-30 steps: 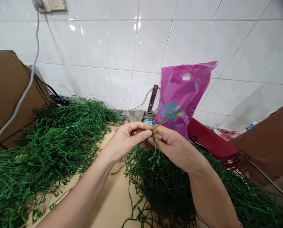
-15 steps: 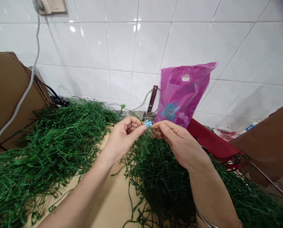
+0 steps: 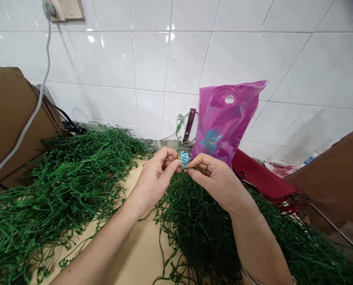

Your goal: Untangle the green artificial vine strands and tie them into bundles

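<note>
A thin green artificial stem rises from between the thumb and fingers of my left hand; its tip is blurred. My right hand pinches the lower part of a green strand close beside the left fingertips. Just behind the fingertips sits a small clear cup with blue-and-white pieces, partly covered by my hands. Under my right hand spreads a large tangled heap of green stems. To the left lies another heap of green stems, clear of my left hand.
A pinkish-purple plastic bag stands against the white tiled wall. Behind my right wrist is a red bag. Cardboard boxes stand at the left and right. A grey cable hangs at the left. The pale tabletop shows between the heaps.
The stem in my left hand has swung from leaning left to nearly upright. My right fingers have shifted slightly down, and the cup shows more between my hands.
</note>
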Action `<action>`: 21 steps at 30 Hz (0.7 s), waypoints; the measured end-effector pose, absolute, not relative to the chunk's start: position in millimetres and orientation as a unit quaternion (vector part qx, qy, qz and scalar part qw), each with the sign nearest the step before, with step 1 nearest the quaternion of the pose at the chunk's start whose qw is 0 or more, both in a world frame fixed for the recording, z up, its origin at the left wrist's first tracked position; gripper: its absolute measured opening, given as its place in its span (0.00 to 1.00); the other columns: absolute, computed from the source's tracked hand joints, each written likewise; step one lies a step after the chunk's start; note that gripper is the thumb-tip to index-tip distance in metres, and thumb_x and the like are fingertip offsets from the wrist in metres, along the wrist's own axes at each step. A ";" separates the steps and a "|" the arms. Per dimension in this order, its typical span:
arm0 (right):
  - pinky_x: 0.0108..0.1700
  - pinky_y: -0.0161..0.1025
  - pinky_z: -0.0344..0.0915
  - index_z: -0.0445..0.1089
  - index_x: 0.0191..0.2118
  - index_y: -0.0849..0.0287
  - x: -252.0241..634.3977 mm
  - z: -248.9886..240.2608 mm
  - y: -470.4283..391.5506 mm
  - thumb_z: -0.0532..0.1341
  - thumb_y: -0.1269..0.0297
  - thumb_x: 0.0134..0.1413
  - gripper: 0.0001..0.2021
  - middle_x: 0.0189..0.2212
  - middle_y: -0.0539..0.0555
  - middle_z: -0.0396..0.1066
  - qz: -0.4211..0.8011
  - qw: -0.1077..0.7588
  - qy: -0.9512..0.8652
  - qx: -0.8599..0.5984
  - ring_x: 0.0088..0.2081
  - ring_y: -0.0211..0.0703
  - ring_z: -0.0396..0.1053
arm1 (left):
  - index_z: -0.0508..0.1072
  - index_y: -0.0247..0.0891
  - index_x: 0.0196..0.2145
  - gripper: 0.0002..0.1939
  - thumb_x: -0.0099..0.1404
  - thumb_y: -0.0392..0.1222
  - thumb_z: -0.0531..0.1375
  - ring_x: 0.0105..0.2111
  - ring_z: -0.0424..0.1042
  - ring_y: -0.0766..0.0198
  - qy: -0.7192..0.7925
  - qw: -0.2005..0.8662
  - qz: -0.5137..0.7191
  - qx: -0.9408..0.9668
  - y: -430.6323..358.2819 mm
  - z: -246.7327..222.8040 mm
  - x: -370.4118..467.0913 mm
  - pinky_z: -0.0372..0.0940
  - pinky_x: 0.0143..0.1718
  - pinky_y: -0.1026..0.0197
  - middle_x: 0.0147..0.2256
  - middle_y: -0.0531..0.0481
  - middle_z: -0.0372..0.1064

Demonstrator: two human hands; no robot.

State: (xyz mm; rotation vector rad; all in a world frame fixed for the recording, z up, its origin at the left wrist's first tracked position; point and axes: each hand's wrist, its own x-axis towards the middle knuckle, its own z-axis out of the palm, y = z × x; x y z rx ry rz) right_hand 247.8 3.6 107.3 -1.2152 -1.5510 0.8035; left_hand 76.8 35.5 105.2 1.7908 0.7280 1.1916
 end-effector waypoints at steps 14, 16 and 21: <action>0.36 0.36 0.62 0.75 0.35 0.56 250.7 117.7 -4.2 0.60 0.63 0.62 0.07 0.30 0.48 0.74 0.203 0.448 -0.685 -0.538 0.33 0.39 0.68 | 0.70 0.37 0.35 0.07 0.66 0.43 0.62 0.30 0.64 0.68 0.310 0.439 0.423 0.729 37.1 99.6 80.9 0.59 0.32 0.65 0.30 0.55 0.66; 0.36 0.35 0.63 0.75 0.34 0.56 248.8 119.4 -6.2 0.60 0.63 0.62 0.07 0.29 0.47 0.75 0.176 0.453 -0.686 -0.541 0.32 0.39 0.69 | 0.69 0.37 0.33 0.09 0.67 0.45 0.61 0.29 0.63 0.68 0.309 0.446 0.422 0.726 38.1 96.7 83.0 0.58 0.31 0.65 0.27 0.56 0.64; 0.43 0.39 0.66 0.77 0.37 0.53 251.6 120.6 -11.4 0.62 0.66 0.61 0.06 0.36 0.49 0.79 0.128 0.424 -0.714 -0.542 0.38 0.43 0.74 | 0.66 0.38 0.30 0.09 0.66 0.43 0.60 0.29 0.62 0.67 0.350 0.400 0.442 0.723 39.9 94.1 82.3 0.57 0.31 0.64 0.27 0.56 0.64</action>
